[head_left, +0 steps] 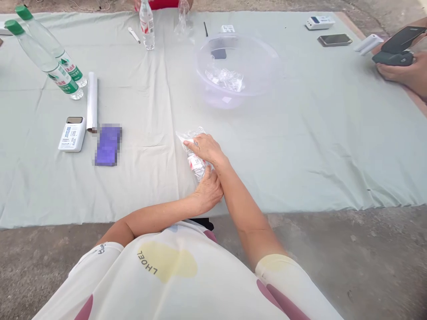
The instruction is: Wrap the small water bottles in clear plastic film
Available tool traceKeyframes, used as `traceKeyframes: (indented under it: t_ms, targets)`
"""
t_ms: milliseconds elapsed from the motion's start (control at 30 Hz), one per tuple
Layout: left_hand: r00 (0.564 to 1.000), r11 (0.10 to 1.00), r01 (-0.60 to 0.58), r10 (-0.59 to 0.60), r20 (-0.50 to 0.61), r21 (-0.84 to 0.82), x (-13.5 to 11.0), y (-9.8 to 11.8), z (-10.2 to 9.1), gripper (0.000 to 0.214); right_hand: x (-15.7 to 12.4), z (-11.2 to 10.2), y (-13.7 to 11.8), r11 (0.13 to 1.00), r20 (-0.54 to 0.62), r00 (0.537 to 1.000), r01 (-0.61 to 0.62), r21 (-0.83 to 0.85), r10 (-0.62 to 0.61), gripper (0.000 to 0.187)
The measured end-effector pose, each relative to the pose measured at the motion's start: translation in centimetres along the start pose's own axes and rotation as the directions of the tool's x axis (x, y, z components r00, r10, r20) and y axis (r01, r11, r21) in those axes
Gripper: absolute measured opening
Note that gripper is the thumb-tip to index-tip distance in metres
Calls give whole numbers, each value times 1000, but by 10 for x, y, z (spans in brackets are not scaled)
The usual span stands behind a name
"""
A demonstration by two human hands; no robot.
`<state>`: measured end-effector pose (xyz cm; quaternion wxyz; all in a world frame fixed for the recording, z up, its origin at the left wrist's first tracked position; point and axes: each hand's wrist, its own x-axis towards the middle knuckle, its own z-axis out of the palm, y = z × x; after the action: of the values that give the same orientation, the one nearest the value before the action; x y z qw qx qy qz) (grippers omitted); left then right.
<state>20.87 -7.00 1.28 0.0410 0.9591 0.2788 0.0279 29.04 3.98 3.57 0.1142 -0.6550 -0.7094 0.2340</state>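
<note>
A clear plastic packet [196, 162] with a red-and-white label lies on the cloth-covered table close to my body. My left hand [209, 191] grips its near end, the thumb up along its edge and the other fingers mostly hidden. Over the far end my right hand [207, 148] is bent down, its fingers pressed onto the crinkled plastic. My right wrist passes just above the left hand. What the packet contains is hard to make out. Beyond it stands a translucent basin [222, 103] with crumpled clear plastic [227, 80] inside.
To the left are two green-capped bottles [62, 75], a white roll [92, 102], a white power bank [71, 135] and a blurred purple rectangle [108, 145]. Another bottle [147, 26] stands at the back near a person. Another person's hand [398, 73] at right holds a dark device [393, 55] near a phone [334, 40].
</note>
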Motion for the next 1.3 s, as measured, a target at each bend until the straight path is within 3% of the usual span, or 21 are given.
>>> traceKeyframes:
  t_ms: [100, 200, 300, 400, 600, 700, 767, 867, 967, 1033, 1100, 1200, 1300]
  targets:
    - [998, 991, -70, 69, 9, 117, 8, 0, 0, 64, 3, -4, -5, 997, 57, 998, -32, -67, 36, 54]
    - [990, 987, -130, 125, 63, 98, 15, 0, -4, 73, 5, -10, -2, 990, 127, 985, -123, 66, 114, 44]
    - [978, 981, -189, 184, 102, 39, 24, -1, -8, 72, 4, -15, 6, 940, 163, 976, -187, 284, 144, 61]
    - [955, 960, -273, 278, 105, -58, 31, -4, -9, 58, 1, -20, 18, 921, 125, 979, -196, 338, 163, 70]
    - [885, 857, -463, 461, -68, -226, 9, -4, 3, 27, -13, -19, 49, 924, 0, 982, -176, 340, 187, 40]
    - [859, 759, -507, 486, -163, -409, -19, -4, 12, 21, -23, -17, 65, 909, -85, 966, -198, 366, 244, 46]
    - [896, 707, -441, 385, -223, -552, -38, -8, 16, 22, -29, -16, 75, 869, -118, 944, -230, 437, 309, 55]
    - [983, 660, -156, 32, -181, -735, -58, -19, 19, 21, -36, -15, 88, 805, -169, 896, -270, 529, 411, 63]
    - [960, 565, 106, -272, -63, -818, -63, -31, 18, 20, -41, -15, 93, 742, -252, 804, -310, 595, 539, 62]
    - [936, 508, 164, -350, -29, -845, -61, -36, 17, 19, -45, -16, 89, 749, -332, 761, -288, 597, 558, 57]
    - [932, 476, 165, -361, -21, -864, -59, -38, 16, 19, -47, -18, 80, 826, -369, 802, -252, 504, 470, 55]
    - [936, 438, 165, -352, 0, -884, -57, -36, 14, 19, -49, -18, 64, 928, -221, 921, -258, 270, 320, 63]
    - [926, 320, 204, -370, 76, -925, -60, -35, 14, 20, -48, -16, 54, 910, -102, 920, -352, 219, 380, 67]
